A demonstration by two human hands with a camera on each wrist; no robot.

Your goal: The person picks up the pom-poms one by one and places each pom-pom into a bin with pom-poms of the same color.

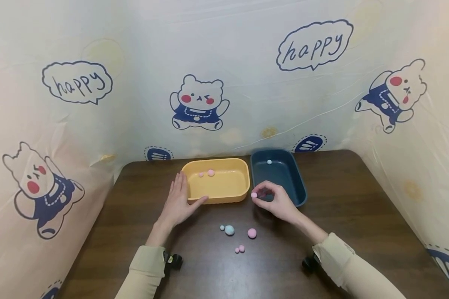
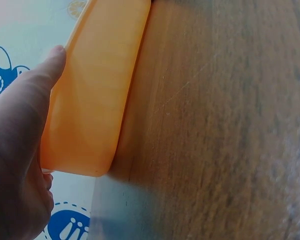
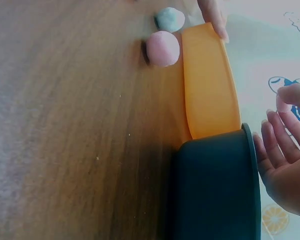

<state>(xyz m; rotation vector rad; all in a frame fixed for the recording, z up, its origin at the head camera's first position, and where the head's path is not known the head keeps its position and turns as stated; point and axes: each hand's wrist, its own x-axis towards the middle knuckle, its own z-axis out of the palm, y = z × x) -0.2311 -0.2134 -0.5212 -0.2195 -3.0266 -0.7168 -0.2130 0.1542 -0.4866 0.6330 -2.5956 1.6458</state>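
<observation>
My left hand (image 1: 178, 200) rests against the left end of a yellow tray (image 1: 218, 201), fingers straight and thumb along its front rim. Two pink balls (image 1: 211, 172) lie inside that tray. Between thumb and index finger my right hand (image 1: 278, 201) pinches a small pink ball (image 1: 254, 194), held over the near left corner of a dark blue tray (image 1: 303, 195). One small light blue ball (image 1: 269, 162) sits at the far end of the blue tray. In the right wrist view the pinched ball is partly hidden by the fingertips.
In front of the trays, on the brown table (image 1: 209, 270), lie two light blue balls (image 1: 230, 230), a larger pink ball (image 1: 252, 233) and two small pink balls (image 1: 241, 248). A printed curtain (image 1: 134, 124) hangs behind the table and along its sides.
</observation>
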